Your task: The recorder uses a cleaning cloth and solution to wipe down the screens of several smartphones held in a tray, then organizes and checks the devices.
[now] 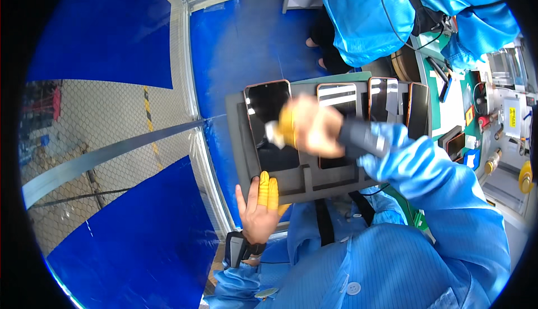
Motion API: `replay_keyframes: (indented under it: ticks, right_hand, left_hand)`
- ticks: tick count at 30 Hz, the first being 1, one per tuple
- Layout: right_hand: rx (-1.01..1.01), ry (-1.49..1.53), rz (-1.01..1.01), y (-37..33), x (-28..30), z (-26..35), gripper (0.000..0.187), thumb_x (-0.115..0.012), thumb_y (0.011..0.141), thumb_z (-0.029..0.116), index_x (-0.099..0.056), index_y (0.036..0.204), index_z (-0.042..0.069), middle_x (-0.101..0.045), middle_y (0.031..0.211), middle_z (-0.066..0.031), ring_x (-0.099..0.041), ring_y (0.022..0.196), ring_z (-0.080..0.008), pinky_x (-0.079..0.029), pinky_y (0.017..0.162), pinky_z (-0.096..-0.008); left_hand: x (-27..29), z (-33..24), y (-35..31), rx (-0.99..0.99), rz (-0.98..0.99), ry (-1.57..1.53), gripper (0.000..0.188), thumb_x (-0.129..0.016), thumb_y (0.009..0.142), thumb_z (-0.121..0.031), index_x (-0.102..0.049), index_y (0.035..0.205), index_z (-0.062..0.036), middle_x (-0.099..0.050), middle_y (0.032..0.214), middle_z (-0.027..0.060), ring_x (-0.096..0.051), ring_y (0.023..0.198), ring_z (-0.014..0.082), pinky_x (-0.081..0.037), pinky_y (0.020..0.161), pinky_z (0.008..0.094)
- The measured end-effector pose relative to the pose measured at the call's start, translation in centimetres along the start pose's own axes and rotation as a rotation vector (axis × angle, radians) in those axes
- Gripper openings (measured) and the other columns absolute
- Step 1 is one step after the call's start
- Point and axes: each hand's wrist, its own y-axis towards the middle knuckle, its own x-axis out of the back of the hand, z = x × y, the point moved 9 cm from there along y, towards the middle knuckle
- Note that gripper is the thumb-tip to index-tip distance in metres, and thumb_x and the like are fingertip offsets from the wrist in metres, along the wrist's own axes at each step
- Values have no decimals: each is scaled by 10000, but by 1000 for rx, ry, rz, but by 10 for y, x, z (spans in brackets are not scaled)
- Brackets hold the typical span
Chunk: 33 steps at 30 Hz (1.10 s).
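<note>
Right hand: a blur [316, 127] above the leftmost phone; its fingers, in yellow finger covers [287, 123], look closed on a small white wad [274, 135]. The blur hides which fingers pinch it and whether the wad touches the glass.
Left hand: spread rather flat [259, 216], thumb apart, pinching nothing, fingertips at the tray's near left corner. Contact with the phone cannot be told.
Leftmost phone: face up [270, 102] at the tray's left end, straight ahead of the left hand and to the left of the right palm. Its long axis runs away from the body, far end leaning slightly left.
Nearer hand: the right, directly over the screen; the left sits just beside the near end.
Tray: dark grey [238, 141], long side across the body, slots showing along its near side.
Other phones: a second [346, 102] partly behind the right hand, a third [381, 98] and a fourth [417, 110] farther right.
Right side: a bench with a green mat [434, 104].
Beyond: a co-worker in a blue coat [361, 20].
Left side: a mesh fence [106, 124] with blue sheets [112, 28].
</note>
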Motion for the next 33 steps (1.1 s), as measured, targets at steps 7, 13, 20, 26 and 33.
replay_keyframes:
  ticks: [7,13,20,26,33]
  right_hand:
    - [269,-244,-510,-43,-19,48,167,-683,603,113,-556,706,78,-500,682,-66,-541,618,-227,-469,584,-320]
    - [-322,145,-330,32,38,-9,34,-587,729,23,-597,761,31,-545,709,-135,-554,607,-238,-450,523,-303]
    - [217,-232,-351,-8,-38,63,142,-650,668,104,-646,791,34,-547,740,-71,-565,723,-224,-486,602,-326]
    - [-295,57,-417,38,49,1,134,-621,671,16,-615,805,18,-551,772,-120,-542,651,-266,-471,579,-344]
    - [178,-268,-444,-4,-22,53,121,-668,638,81,-658,749,33,-521,717,-58,-543,698,-205,-480,524,-292]
  left_hand:
    - [1,-6,3,-14,-8,67,568,-691,688,-396,-564,1109,-37,-540,1187,116,-501,1103,266,-280,978,572]
    - [0,3,0,17,-2,87,579,-687,686,-403,-559,1117,-38,-525,1208,116,-488,1118,263,-272,981,571]
    - [-6,-4,2,-19,-5,76,608,-691,669,-413,-549,1130,-43,-519,1206,111,-462,1141,255,-247,987,590]
    - [-6,-2,0,-9,23,102,617,-689,663,-422,-549,1140,-57,-507,1232,93,-460,1139,239,-235,989,590]
    - [-18,1,-6,10,-24,65,572,-693,675,-443,-552,1124,-120,-500,1230,103,-414,1180,267,-206,984,631]
